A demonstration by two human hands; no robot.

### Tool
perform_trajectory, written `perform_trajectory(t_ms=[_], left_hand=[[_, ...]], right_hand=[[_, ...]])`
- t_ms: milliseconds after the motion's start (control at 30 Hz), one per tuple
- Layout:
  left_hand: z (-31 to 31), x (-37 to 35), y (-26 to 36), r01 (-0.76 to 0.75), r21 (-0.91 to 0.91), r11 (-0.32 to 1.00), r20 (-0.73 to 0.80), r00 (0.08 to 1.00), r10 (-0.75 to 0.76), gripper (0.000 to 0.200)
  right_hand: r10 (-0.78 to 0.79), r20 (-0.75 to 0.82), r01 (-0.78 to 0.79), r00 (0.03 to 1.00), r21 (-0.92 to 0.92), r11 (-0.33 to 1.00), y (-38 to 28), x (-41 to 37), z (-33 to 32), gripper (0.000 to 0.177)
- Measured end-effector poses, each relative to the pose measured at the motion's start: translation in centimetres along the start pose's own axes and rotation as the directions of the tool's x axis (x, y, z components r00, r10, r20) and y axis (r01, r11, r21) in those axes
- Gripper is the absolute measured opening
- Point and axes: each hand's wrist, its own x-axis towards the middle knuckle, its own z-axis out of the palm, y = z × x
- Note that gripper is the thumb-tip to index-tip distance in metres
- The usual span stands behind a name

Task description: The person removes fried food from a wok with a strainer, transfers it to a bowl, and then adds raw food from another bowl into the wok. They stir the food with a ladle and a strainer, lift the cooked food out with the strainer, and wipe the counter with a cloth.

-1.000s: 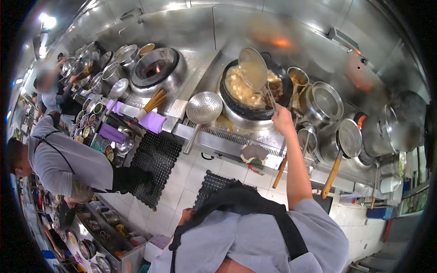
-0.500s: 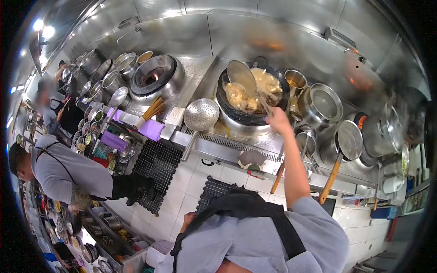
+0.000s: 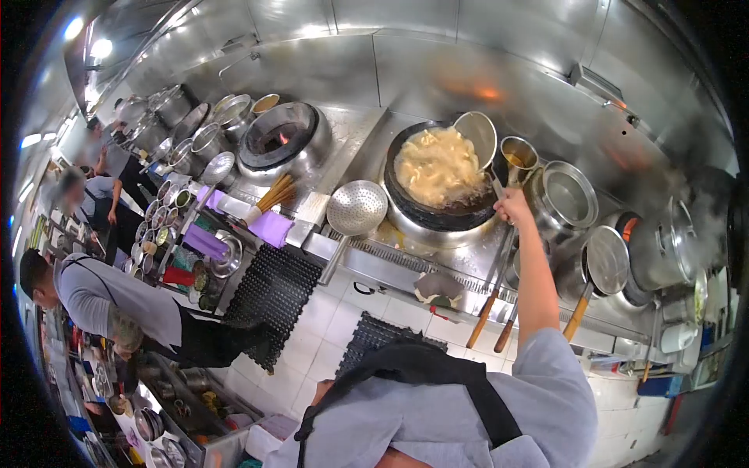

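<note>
Stainless steel wok range along a steel-clad wall, white tile floor below. Your right hand is clenched round the handle of a ladle, fingers wrapped, arm stretched out over the range front. The ladle's bowl sits at the far right rim of the wok, tipped up with its open face toward you; contact with the rim cannot be told. The wok holds pale yellow food, which fills most of it. Just right of the ladle bowl: small steel pot with brown liquid. Beyond that: larger steel pot. Left of the wok, a perforated skimmer lies on the range edge. Further left: second burner, flame visible inside. A cloth rests on the front ledge below the wok. Your left hand is hidden below your shirt and apron; state cannot be told. At far left, a co-worker in grey bends over a counter.
</note>
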Motion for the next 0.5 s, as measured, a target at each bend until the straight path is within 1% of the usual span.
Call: perform_trajectory(t_ms=[67, 100, 133, 167, 200, 233, 267, 300, 333, 367, 433, 467, 500], left_hand=[[-0.2, 0.0, 0.4, 0.097, -0.193, 0.977, -0.011, 0.995, -0.101, 0.017], [-0.1, 0.4, -0.6, 0.164, -0.347, 0.923, 0.038, 0.986, -0.161, 0.017], [0.0, 0.8, -1.4, 0.235, -0.487, 0.841, 0.086, 0.971, -0.221, 0.017], [0.2, 1.0, -2.1, 0.301, -0.613, 0.731, 0.151, 0.952, -0.265, 0.018], [0.0, 1.0, -2.1, 0.089, -0.318, 0.944, 0.057, 0.996, -0.075, 0.019], [-0.4, 1.0, -2.3, -0.141, 0.031, 0.99, 0.036, 0.99, 0.139, 0.019], [-0.5, 1.0, -2.5, -0.348, 0.372, 0.86, 0.092, 0.936, 0.34, 0.021], [-0.5, 0.9, -2.4, -0.115, 0.123, 0.986, 0.027, 0.993, 0.112, 0.021], [-0.4, 0.9, -2.5, 0.133, -0.142, 0.981, 0.028, 0.991, -0.13, 0.022], [-0.5, 0.9, -2.6, 0.363, -0.387, 0.847, 0.093, 0.93, -0.356, 0.023], [-1.2, 0.6, -2.4, 0.272, -0.251, 0.929, -0.013, 0.959, -0.284, 0.022], [-1.5, 0.4, -2.7, 0.225, -0.177, 0.958, -0.059, 0.969, -0.238, 0.022], [-1.8, 0.3, -2.6, 0.217, -0.183, 0.959, -0.034, 0.973, -0.226, 0.021]], right_hand=[[-0.028, 0.034, 0.019, 0.999, 0.234, 0.972, 2.1, 1.2, 2.2, 0.009], [0.026, 0.102, -0.053, 0.994, 0.267, 0.962, 0.9, -0.4, 2.6, 0.011], [0.003, 0.105, -0.031, 0.994, 0.266, 0.964, 1.0, -0.8, 3.1, 0.012], [-0.018, 0.108, -0.011, 0.994, 0.262, 0.965, 1.0, -1.1, 3.5, 0.012], [-0.038, 0.109, 0.009, 0.993, 0.257, 0.966, 1.1, -1.4, 3.7, 0.013], [-0.045, 0.086, 0.026, 0.995, 0.212, 0.977, 0.2, -2.7, 4.1, 0.017], [-0.087, 0.067, 0.073, 0.994, 0.191, 0.979, -0.4, -3.9, 4.5, 0.02], [-0.131, 0.049, 0.121, 0.99, 0.17, 0.978, -0.7, -4.8, 4.8, 0.024], [-0.175, 0.03, 0.169, 0.984, 0.149, 0.974, -1.4, -5.7, 5.3, 0.028], [-0.221, -0.011, 0.222, 0.975, 0.026, 0.975, -2.2, -6.6, 5.6, 0.031], [-0.321, -0.077, 0.297, 0.944, -0.225, 0.928, -3.8, -8.8, 6.5, 0.04], [-0.413, -0.099, 0.357, 0.905, -0.352, 0.865, -4.1, -9.8, 7.5, 0.043], [-0.503, -0.105, 0.401, 0.858, -0.475, 0.783, -4.2, -11.0, 8.5, 0.046]])
